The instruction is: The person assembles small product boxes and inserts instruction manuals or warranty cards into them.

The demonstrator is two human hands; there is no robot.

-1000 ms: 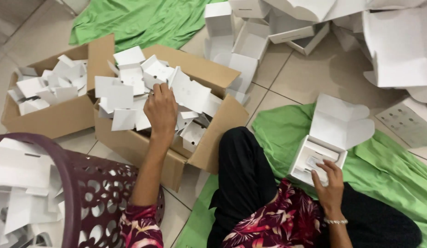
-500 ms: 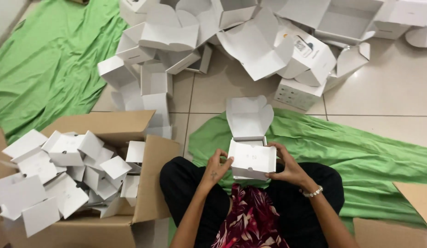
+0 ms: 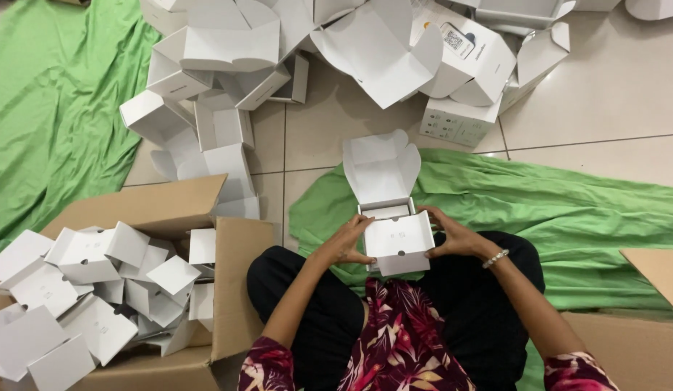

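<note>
The fingers of the left hand (image 3: 345,242) and the right hand (image 3: 452,235) are clamped on the two sides of a white card insert (image 3: 399,239), held over a small open white box (image 3: 383,181) on the green cloth (image 3: 568,210) — just beyond the knees. To the left, a cardboard carton (image 3: 235,289) holds more white inserts (image 3: 83,289); far off, a heap of empty white boxes (image 3: 336,51) covers the tiles.
</note>
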